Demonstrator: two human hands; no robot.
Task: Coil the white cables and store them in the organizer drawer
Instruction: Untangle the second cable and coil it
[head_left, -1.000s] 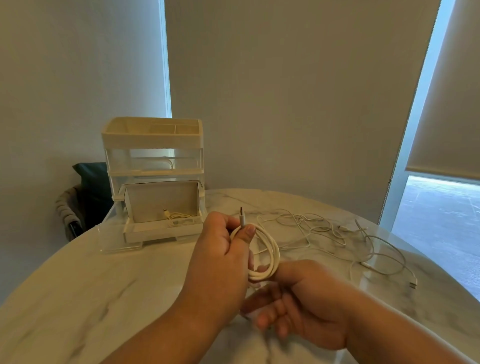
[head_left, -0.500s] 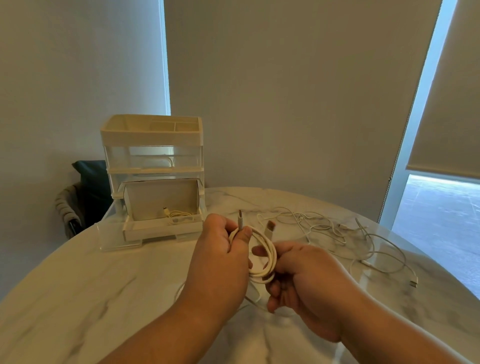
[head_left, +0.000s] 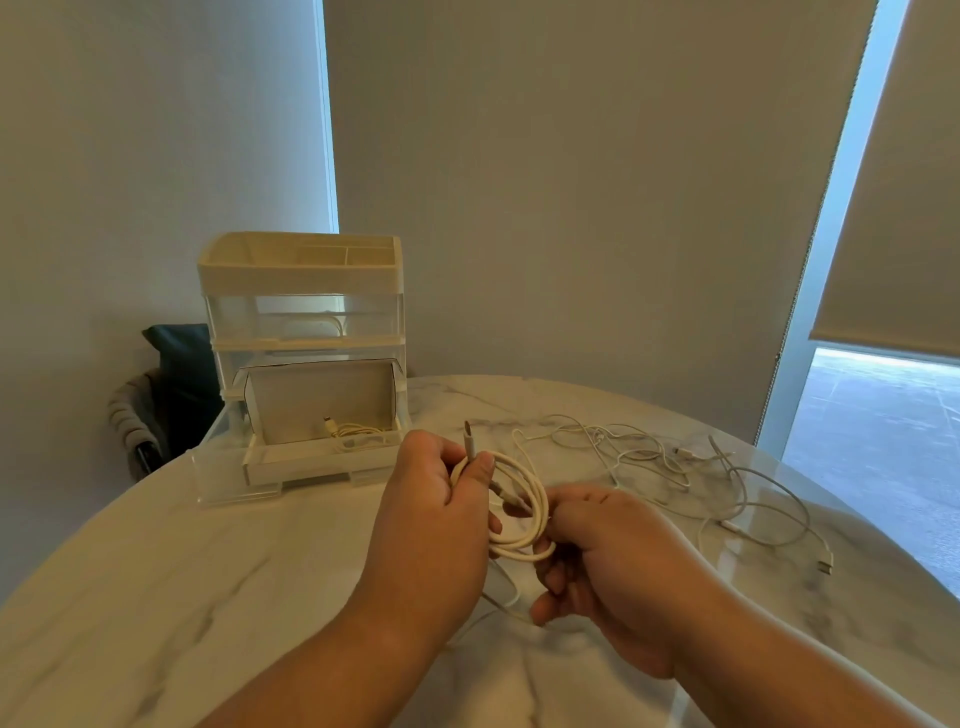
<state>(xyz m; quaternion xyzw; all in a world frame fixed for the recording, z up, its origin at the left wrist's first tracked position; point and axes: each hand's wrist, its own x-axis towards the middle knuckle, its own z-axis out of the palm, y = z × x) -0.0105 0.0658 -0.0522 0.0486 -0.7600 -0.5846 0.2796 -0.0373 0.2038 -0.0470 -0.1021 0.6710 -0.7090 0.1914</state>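
The round marble table (head_left: 156, 597) carried a drawer organizer (head_left: 301, 270) at left and tangled white cables (head_left: 631, 452) at right

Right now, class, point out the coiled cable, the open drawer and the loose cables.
coiled cable (head_left: 539, 514): head view, right side of the loop.
open drawer (head_left: 311, 462): head view, front wall.
loose cables (head_left: 636, 451): head view, middle of the tangle.

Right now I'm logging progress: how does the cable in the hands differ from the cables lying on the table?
The held cable is wound into loops; the loose cables sprawl tangled. The held cable is gripped by the left hand and right hand; the loose cables lie untouched on the table. Both are white.
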